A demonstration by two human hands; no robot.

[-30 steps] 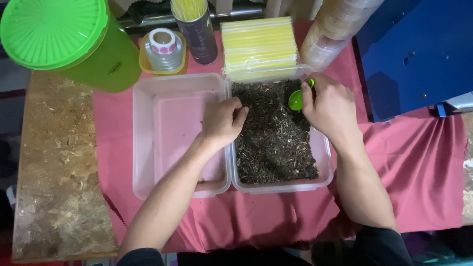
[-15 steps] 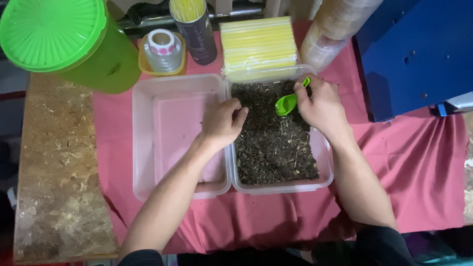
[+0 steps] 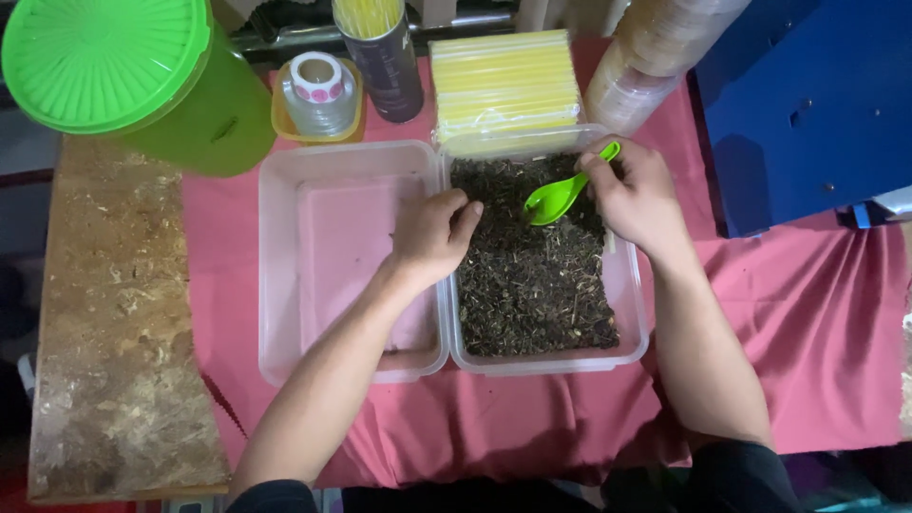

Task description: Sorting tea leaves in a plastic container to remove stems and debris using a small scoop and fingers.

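Scooping step: our right hand [image 3: 638, 195] grips the scoop [image 3: 556, 198] over the leaves [image 3: 532, 275]; our left hand [image 3: 432, 233], curled, steadies the tub [image 3: 632, 328]. Next needs a downward dig.

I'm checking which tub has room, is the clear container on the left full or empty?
Almost empty: the left container shows its bare bottom with only a few specks, while the right container beside it holds dark dried leaves.
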